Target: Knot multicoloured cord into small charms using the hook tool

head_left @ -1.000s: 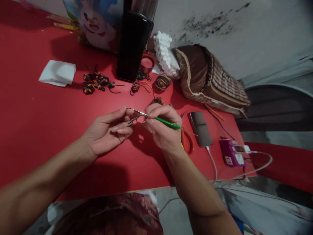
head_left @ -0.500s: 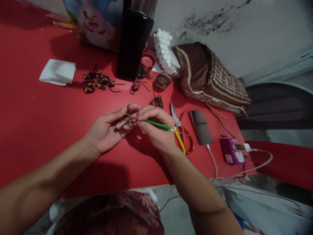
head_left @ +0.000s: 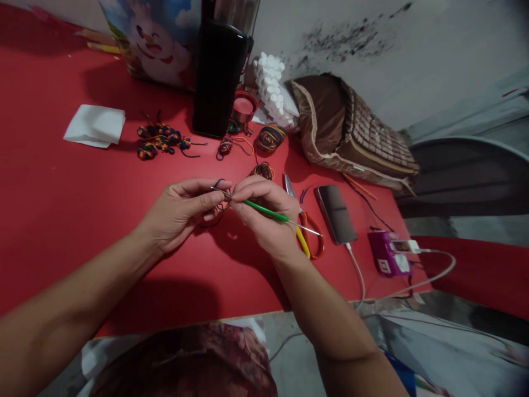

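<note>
My right hand pinches a crochet hook with a green grip and metal ends, its tip pointing left. My left hand is closed on dark multicoloured yarn, which runs over the index finger and hangs below the fingers. Thumb and fingertips of that hand meet close to the hook's tip. The small piece of yarn work between the hands is mostly hidden by my fingers. Beyond them lie a loose yarn bundle and a wound yarn ball. Scissors with red and yellow handles lie partly behind my right hand.
On the red table are several crocheted pieces, a folded white tissue and a tall black object. Rightward lie a phone on a white cable, a purple power socket and a brown cushion-like bag.
My left fingers have curled in, with the thumb now nearer the fingertips at the hook's tip. The hook stays in my right hand. The whole view has shifted slightly.
</note>
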The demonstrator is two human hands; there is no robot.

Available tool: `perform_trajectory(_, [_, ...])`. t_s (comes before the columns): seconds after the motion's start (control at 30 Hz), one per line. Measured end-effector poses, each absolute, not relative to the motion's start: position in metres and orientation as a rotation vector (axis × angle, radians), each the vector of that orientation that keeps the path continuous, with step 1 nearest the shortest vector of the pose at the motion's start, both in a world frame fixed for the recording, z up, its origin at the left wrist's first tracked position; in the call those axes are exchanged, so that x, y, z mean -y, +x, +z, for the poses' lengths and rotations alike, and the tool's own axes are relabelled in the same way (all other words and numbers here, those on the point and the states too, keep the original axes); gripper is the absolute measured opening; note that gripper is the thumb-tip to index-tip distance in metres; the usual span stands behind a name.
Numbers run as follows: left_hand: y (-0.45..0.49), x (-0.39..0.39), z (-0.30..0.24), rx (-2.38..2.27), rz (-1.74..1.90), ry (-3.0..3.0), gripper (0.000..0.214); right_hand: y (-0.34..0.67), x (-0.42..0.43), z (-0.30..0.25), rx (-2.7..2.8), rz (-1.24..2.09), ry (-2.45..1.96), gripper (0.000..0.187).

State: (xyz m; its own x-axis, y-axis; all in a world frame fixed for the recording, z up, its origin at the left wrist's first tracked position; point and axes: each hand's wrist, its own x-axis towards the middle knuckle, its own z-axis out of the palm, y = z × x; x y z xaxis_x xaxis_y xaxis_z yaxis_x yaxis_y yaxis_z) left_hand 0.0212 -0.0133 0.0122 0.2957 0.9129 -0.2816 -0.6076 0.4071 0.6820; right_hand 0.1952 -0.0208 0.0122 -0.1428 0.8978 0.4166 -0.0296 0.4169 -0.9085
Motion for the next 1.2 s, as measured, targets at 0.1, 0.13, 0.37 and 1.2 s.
perform_trajectory(0.1, [0.021, 0.013, 0.012, -0.738, 1.059, 0.541, 0.024, 0.195, 0.021, 0.013, 1.519, 0.936, -0.878, 0.006])
perform_trajectory(0.13, [0.021, 0.013, 0.012, -0.75, 1.054, 0.552, 0.023, 0.195, 0.021, 0.013, 1.532, 0.915, -0.896, 0.006])
perform_trajectory(0.37, [0.02, 0.011, 0.012, -0.828, 1.078, 0.505, 0.02, 0.195, 0.02, 0.011, 1.59, 0.929, -0.854, 0.004])
perform_trajectory(1.2, [0.021, 0.019, 0.014, -1.002, 1.206, 0.803, 0.023, 0.208, 0.01, 0.006, 1.309, 1.137, -0.808, 0.029])
